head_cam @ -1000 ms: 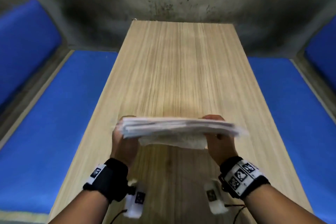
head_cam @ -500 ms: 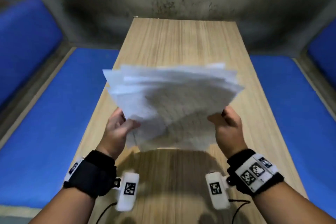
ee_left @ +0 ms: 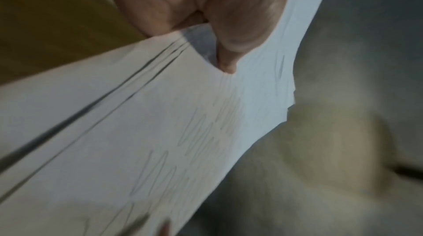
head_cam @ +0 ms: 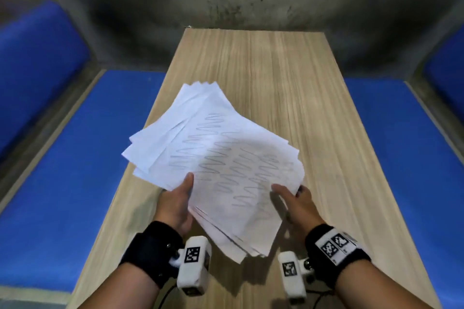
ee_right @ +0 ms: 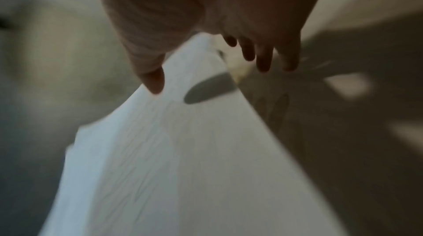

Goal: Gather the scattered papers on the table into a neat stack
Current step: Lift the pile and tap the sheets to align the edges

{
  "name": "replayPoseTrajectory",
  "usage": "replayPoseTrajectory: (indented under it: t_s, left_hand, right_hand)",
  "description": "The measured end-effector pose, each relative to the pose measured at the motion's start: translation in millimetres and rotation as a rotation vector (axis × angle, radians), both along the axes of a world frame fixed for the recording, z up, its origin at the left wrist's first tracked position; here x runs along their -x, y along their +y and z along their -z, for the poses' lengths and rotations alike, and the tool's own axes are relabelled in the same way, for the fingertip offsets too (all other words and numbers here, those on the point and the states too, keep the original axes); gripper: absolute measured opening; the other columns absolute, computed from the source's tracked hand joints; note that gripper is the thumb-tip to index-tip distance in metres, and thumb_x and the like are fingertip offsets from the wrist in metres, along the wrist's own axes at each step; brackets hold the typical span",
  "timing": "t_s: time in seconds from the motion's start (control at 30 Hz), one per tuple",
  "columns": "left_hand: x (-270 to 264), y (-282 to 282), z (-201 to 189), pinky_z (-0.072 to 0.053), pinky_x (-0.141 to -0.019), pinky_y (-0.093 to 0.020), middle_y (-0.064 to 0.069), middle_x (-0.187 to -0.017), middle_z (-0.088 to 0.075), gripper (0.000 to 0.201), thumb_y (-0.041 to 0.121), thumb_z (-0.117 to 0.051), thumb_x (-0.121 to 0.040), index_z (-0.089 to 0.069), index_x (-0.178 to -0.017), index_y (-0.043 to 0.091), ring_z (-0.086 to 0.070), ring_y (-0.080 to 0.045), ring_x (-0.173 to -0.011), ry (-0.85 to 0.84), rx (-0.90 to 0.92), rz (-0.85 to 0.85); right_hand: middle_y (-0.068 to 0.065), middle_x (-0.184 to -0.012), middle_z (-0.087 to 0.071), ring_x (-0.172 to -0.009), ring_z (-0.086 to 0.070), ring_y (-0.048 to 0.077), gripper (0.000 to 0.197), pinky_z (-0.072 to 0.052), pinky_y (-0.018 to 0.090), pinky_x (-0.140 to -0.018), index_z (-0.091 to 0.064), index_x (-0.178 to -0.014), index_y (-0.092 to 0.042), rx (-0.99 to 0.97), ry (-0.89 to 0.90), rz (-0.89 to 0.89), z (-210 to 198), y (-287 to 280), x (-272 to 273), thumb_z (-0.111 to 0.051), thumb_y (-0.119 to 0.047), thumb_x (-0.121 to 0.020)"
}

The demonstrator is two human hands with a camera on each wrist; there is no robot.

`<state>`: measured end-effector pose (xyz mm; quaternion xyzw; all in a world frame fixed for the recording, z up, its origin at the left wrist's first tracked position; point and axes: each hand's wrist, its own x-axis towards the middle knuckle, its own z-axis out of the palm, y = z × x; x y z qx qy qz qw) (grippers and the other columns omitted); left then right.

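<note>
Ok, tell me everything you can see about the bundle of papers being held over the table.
The papers are a bundle of thin white sheets, the top one covered in rows of grey scribbled loops. The sheets are fanned and misaligned, corners sticking out at the far left and near edges. The bundle is held above the wooden table, tilted and turned at a diagonal. The left hand pinches its left edge, thumb on top. The right hand holds the right edge, thumb on top, fingers beneath.

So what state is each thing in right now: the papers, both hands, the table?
papers: bundled but fanned out, edges uneven, held tilted above the table
left hand: pinches the papers' left edge, thumb on top
right hand: thumb on the papers' right edge, fingers underneath
table: bare wood beyond the papers
</note>
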<state>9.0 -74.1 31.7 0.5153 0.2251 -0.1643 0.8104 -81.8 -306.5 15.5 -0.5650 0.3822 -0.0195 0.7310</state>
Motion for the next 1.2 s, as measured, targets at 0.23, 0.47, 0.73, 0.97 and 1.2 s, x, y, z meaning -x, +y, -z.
replayPoseTrajectory:
  t_s: [0.23,0.47,0.73,0.97,1.2]
  left_hand:
    - [30,5,19,-0.062,-0.064,-0.036,-0.016,-0.097,-0.076,0.032,0.015,-0.043,-0.1,-0.059,-0.122,0.0,-0.075,-0.028,-0.082,0.195,0.14,0.151]
    - [20,64,30,-0.041,-0.098,-0.051,-0.02,-0.107,-0.073,0.052,0.051,-0.05,-0.08,-0.066,-0.107,0.01,-0.065,-0.039,-0.102,0.35,0.253,-0.028]
    - [-11,48,34,-0.052,-0.095,-0.043,-0.022,-0.107,-0.073,0.035,0.009,-0.071,-0.082,-0.067,-0.115,-0.003,-0.068,-0.039,-0.103,0.317,-0.536,0.685]
    - [-4,49,34,-0.057,-0.082,-0.034,-0.01,-0.107,-0.076,0.028,0.009,-0.07,-0.084,-0.066,-0.111,0.016,-0.072,-0.025,-0.096,0.223,-0.638,0.943]
    - [16,69,50,-0.057,-0.09,-0.039,0.003,-0.102,-0.077,0.045,0.026,-0.078,-0.072,-0.065,-0.115,0.024,-0.073,-0.018,-0.094,0.204,-0.797,1.167]
  right_hand:
    - [0.027,-0.122,-0.064,-0.109,-0.063,0.043,0.038,-0.055,0.047,-0.084,-0.059,-0.125,0.001,-0.58,0.126,-0.111,22,3,17,-0.05,-0.003,-0.089]
    - [0.03,-0.116,-0.066,-0.105,-0.063,0.048,0.043,-0.044,0.065,-0.096,-0.054,-0.127,-0.002,-0.213,0.37,-0.243,45,-53,24,-0.05,0.009,-0.086]
    - [0.02,-0.086,-0.073,-0.085,-0.069,0.037,0.028,-0.056,0.045,-0.081,-0.069,-0.09,-0.003,0.182,0.405,-0.464,20,-50,2,-0.053,0.004,-0.068]
    - [0.018,-0.093,-0.073,-0.089,-0.069,0.037,0.029,-0.056,0.053,-0.085,-0.069,-0.091,-0.006,0.241,0.404,-0.376,31,-61,8,-0.055,0.003,-0.067]
    - [0.017,-0.092,-0.074,-0.087,-0.07,0.037,0.032,-0.057,0.053,-0.083,-0.071,-0.094,-0.007,0.259,0.413,-0.372,31,-56,15,-0.054,0.006,-0.07]
